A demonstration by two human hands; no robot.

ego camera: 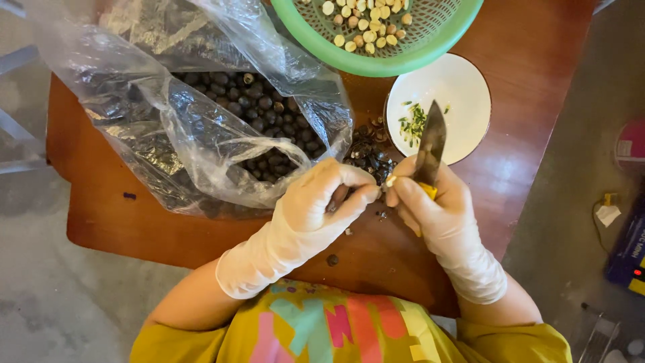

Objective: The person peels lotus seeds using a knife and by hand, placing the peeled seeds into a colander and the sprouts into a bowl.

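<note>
Clear plastic bag [201,128] of dark round seeds [269,114] at 10 o'clock on the wooden surface [524,101], mouth open. Left hand [322,202], white glove, closed, pinching a small seed [390,180] at its fingertips. Right hand [430,208], also gloved, closed round a knife [430,144], blade pointing to 12 o'clock, touching the seed. Heap of dark shells [369,151] just above the hands. Green basket [349,57] of pale peeled kernels at 12 o'clock. White plate [463,87] with green scraps at 1 o'clock.
</note>
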